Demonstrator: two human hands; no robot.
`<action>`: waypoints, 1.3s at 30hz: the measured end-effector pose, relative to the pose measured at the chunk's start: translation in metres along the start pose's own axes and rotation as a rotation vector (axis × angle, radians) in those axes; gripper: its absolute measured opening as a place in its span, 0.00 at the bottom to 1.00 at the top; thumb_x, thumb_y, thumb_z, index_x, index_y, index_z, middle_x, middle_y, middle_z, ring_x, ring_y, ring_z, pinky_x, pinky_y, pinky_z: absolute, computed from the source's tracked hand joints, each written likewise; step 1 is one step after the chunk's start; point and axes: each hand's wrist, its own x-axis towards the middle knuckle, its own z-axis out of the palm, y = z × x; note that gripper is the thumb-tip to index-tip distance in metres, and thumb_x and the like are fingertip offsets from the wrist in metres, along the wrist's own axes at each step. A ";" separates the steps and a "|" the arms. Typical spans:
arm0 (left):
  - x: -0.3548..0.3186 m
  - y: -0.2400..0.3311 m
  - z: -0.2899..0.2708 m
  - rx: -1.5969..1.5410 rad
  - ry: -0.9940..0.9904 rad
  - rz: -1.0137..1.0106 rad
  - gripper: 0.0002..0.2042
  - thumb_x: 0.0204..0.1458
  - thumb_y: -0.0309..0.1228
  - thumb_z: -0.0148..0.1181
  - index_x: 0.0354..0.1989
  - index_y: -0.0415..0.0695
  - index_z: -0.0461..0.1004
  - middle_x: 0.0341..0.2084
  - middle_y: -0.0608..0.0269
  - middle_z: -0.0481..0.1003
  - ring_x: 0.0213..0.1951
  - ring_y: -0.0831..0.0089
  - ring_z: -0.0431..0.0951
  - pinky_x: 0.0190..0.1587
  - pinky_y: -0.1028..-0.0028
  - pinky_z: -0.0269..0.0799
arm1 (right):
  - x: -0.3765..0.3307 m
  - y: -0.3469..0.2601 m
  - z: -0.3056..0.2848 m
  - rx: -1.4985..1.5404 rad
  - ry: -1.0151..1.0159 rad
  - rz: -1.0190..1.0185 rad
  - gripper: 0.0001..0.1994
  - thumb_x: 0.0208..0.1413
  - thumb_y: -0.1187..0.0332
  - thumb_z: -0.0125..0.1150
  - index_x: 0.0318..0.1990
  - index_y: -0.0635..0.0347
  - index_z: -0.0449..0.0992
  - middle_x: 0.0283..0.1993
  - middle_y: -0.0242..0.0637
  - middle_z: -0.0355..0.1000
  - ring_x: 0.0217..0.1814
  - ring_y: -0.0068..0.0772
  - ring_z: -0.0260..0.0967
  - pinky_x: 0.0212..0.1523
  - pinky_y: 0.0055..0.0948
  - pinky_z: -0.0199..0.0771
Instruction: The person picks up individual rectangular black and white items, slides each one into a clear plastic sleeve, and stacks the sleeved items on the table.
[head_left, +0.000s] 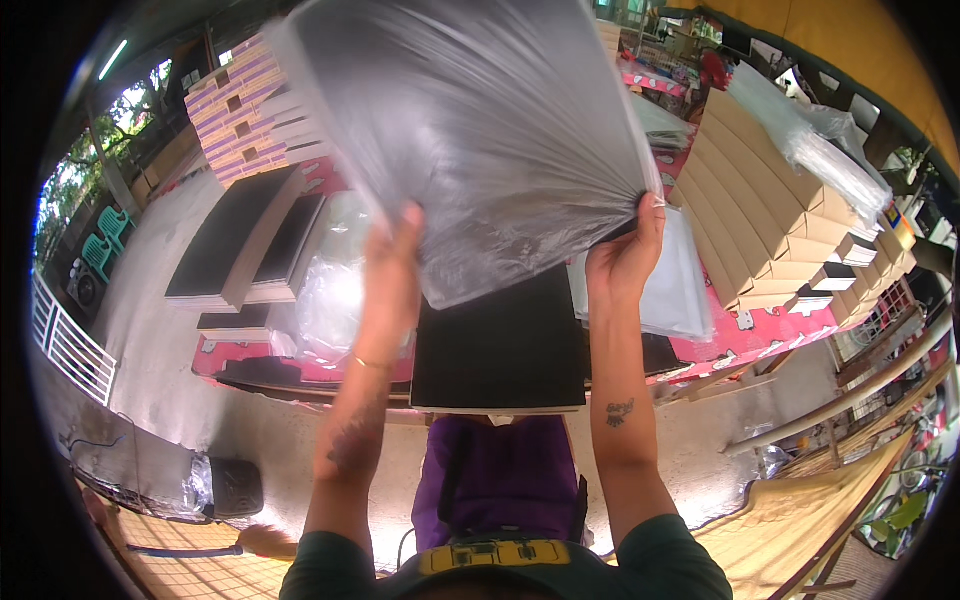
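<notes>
Raised above the table is a black rectangular panel in a clear plastic bag (490, 130), its film pulled into creases that fan out from the right edge. My right hand (628, 250) is closed, pinching the film at the bag's right edge. My left hand (392, 265), slightly blurred, grips the left edge with the thumb on the front; its other fingers are hidden behind. Below, a stack of black boards (500, 350) lies at the table's near edge. Flat clear plastic bags (675, 285) lie right of the stack, and crumpled clear plastic (345, 290) lies to its left.
On the pink patterned table (745, 335), more black boards (230, 230) are piled at left. Cardboard boxes (760, 210) stand at right with plastic sleeves (810, 140) on top. A tall purple-and-tan stack (240, 110) rises at far left. A dark bin (235, 487) and a broom (265, 542) are on the floor.
</notes>
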 end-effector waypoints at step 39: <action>-0.064 -0.105 0.068 0.399 -0.423 0.057 0.24 0.51 0.24 0.58 0.58 0.40 0.64 0.44 0.55 0.71 0.39 0.71 0.75 0.39 0.75 0.72 | 0.003 -0.149 -0.273 -1.951 0.329 -0.405 0.10 0.45 0.71 0.65 0.37 0.61 0.79 0.32 0.40 0.71 0.32 0.32 0.70 0.34 0.30 0.72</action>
